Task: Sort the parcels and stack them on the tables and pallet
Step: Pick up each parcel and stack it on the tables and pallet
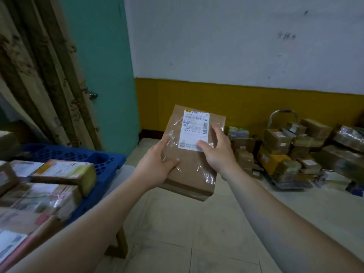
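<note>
I hold a flat brown cardboard parcel in front of me above the floor, its white shipping label facing up under clear tape. My left hand grips its left edge, thumb on top. My right hand grips its right side, thumb pressing the label's lower corner. Several sorted parcels lie stacked on a surface at the lower left. A blue plastic pallet lies beyond them.
A heap of several unsorted taped parcels lies on the floor at the right against the yellow-and-white wall, with a trolley handle behind it. A teal door and a curtain stand at the left. Tiled floor stretches below my arms.
</note>
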